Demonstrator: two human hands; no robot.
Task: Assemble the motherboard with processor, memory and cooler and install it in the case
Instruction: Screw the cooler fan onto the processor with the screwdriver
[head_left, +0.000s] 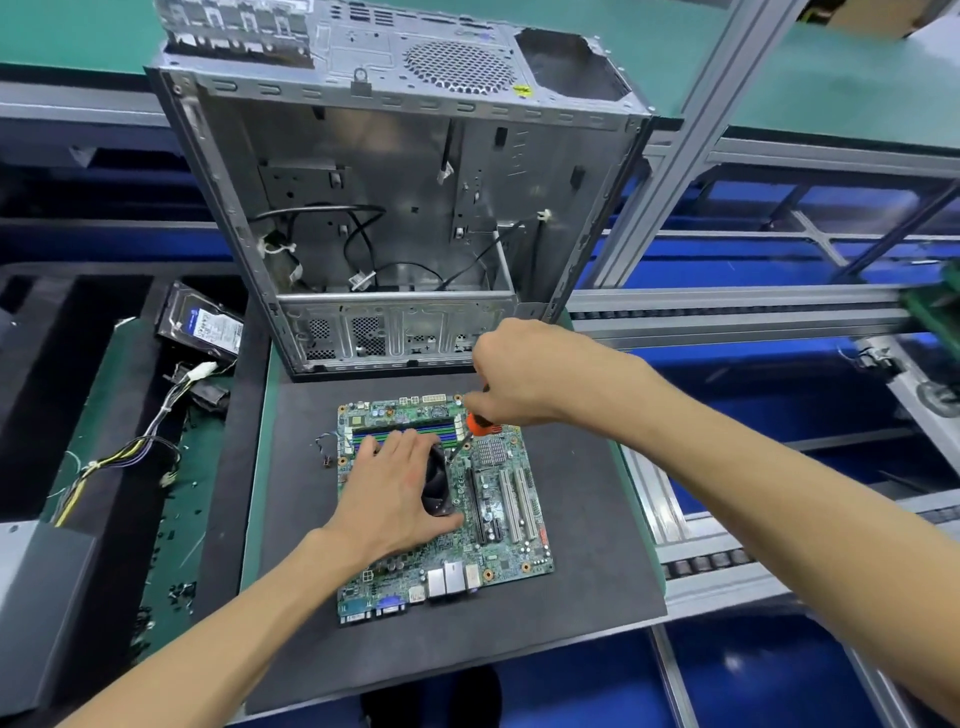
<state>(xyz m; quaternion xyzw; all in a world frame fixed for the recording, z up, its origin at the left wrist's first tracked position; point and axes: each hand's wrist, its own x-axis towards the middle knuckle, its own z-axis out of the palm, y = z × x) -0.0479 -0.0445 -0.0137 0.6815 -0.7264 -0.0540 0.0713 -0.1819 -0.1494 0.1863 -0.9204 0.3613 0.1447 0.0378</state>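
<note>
Head: case holds loose cables only.

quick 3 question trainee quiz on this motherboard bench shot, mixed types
1. True or false: the motherboard is already mounted inside the case.
2. Which hand holds the orange-handled screwdriver? A) left B) right
3. Fill in: the left hand rests on the ____.

Key
1. False; it lies on the dark mat in front of the case.
2. B, the right hand.
3. Cooler.
</note>
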